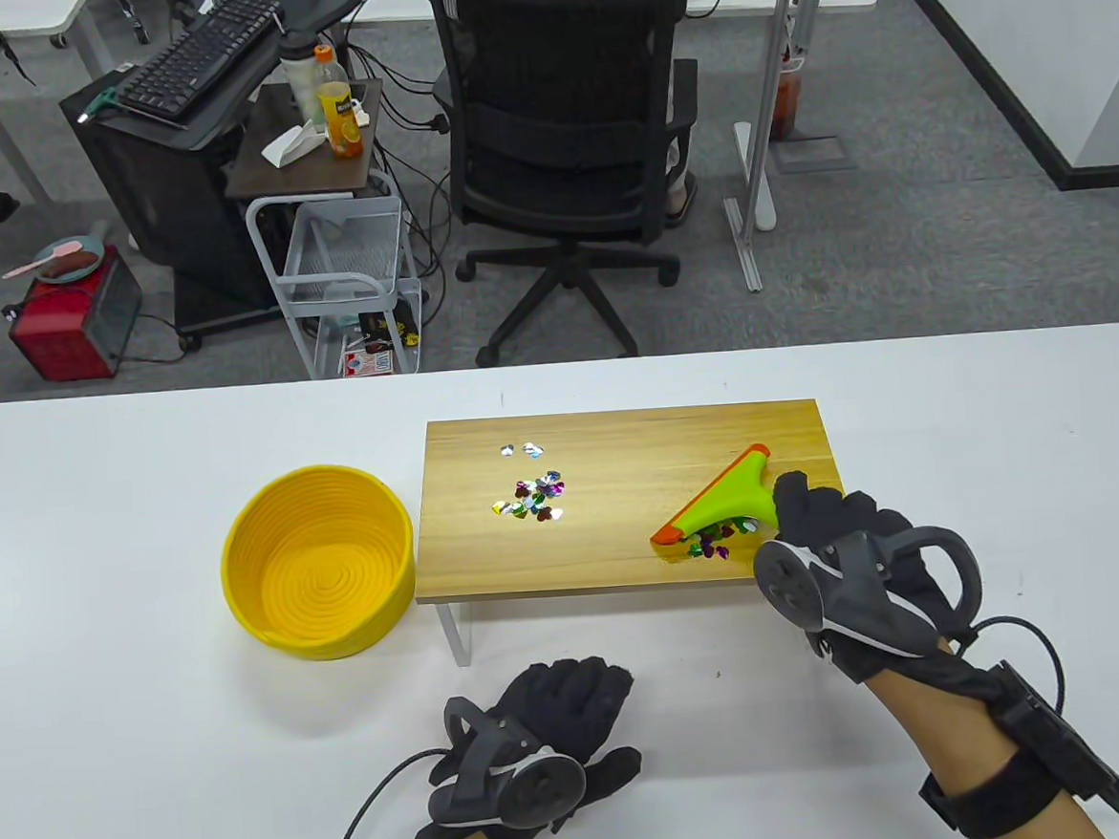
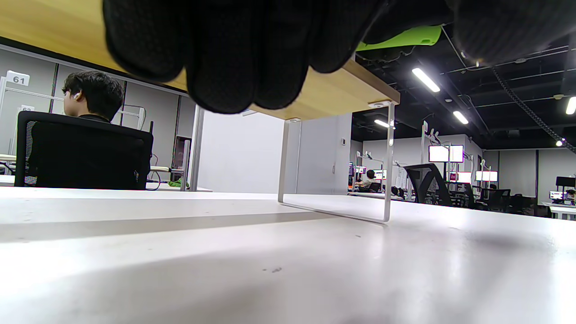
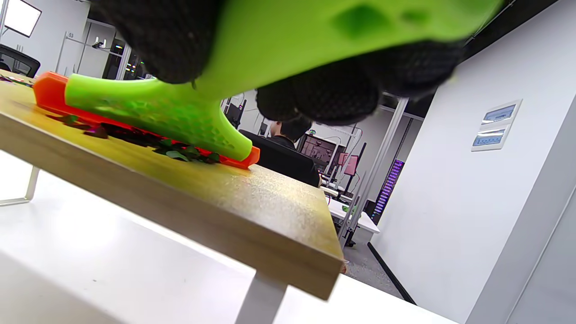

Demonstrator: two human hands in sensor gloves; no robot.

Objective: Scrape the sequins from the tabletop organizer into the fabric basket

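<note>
Pressure matters: with your right hand (image 1: 842, 553) clamped on the green-and-orange plastic scraper (image 1: 719, 509), keep its blade flat on the wooden tabletop organizer (image 1: 618, 435) and sweep the shiny sequins (image 1: 531, 498) toward the yellow woven fabric basket (image 1: 244, 566), while your left hand (image 1: 534, 737) rests empty, fingers loosely curled, on the white desk (image 1: 161, 754).

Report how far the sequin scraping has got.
Done: nothing visible; the yellow basket looks empty. In hand: the right hand grips the green scraper, its orange blade on the wooden organizer beside a small heap of sequins. Left: that heap and the middle cluster. The left hand rests on the table.
</note>
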